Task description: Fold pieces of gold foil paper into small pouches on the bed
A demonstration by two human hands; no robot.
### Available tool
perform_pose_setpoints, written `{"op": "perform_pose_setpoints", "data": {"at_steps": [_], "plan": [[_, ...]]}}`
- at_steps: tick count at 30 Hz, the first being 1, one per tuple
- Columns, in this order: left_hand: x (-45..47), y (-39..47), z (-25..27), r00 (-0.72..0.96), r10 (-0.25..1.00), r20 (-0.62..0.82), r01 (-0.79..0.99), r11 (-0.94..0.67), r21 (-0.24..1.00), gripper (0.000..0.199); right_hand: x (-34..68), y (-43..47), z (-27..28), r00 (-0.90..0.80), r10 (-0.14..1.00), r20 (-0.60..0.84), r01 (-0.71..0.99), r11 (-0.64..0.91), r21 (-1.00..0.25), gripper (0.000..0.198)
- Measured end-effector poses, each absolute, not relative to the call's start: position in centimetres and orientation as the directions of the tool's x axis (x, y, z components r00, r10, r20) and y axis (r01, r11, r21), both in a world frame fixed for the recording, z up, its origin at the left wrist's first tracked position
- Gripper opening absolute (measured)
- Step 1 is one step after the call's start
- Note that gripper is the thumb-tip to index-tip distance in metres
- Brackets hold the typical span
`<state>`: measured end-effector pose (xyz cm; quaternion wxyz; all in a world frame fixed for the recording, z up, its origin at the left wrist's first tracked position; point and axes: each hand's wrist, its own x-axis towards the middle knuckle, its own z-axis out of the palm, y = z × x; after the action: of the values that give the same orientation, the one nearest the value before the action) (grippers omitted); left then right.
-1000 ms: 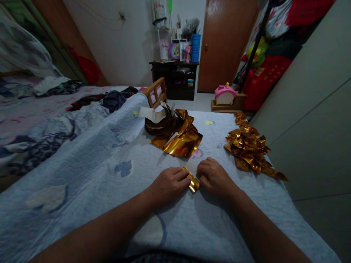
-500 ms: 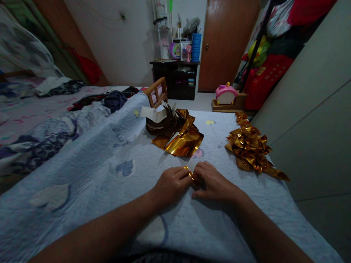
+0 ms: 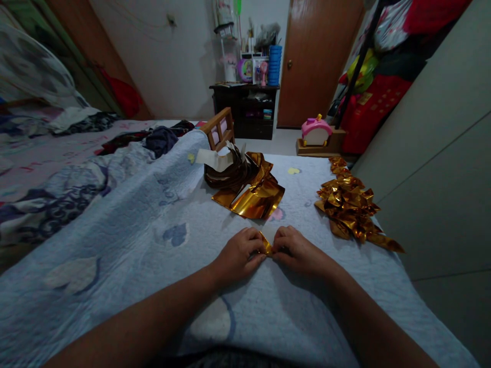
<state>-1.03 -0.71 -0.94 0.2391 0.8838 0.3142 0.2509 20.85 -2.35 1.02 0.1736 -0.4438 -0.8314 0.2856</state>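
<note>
A small piece of gold foil paper (image 3: 266, 244) is pinched between my two hands, just above the blue quilt. My left hand (image 3: 241, 255) grips its left side with thumb and fingers. On the other side, my right hand (image 3: 295, 249) has its fingertips closed at the foil's right end. Beyond my hands lies a stack of gold foil sheets (image 3: 259, 198), some flat and shiny, with a curled bundle of paper (image 3: 226, 171) behind. To the right sits a heap of folded gold foil pieces (image 3: 349, 204).
The heart-patterned quilt (image 3: 146, 276) covers the surface under my arms. A grey-white cabinet (image 3: 441, 179) borders the right edge. Rumpled bedding (image 3: 76, 204) lies at left. Farther back are a pink toy (image 3: 316, 132), a dark shelf (image 3: 245, 112) and a wooden door (image 3: 318, 61).
My right hand has shifted its fingers, now pinching the foil's end with thumb and fingertips. My left thumb has moved to the foil's lower edge, and more of the foil shows between the hands.
</note>
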Motion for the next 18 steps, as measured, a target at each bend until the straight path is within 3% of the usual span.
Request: {"op": "perform_pose_setpoints", "data": {"at_steps": [6, 18], "plan": [[-0.81, -0.73, -0.94, 0.654, 0.712, 0.254, 0.460, -0.642, 0.614, 0.005, 20.64, -2.33, 1.01, -0.507, 0.862, 0.004, 0.680, 0.403, -0.612, 0.018], [-0.31, -0.83, -1.18, 0.628, 0.734, 0.260, 0.540, -0.651, 0.533, 0.010, 19.99, -2.35, 0.33, -0.389, 0.921, -0.025, 0.784, 0.317, -0.534, 0.015]]}}
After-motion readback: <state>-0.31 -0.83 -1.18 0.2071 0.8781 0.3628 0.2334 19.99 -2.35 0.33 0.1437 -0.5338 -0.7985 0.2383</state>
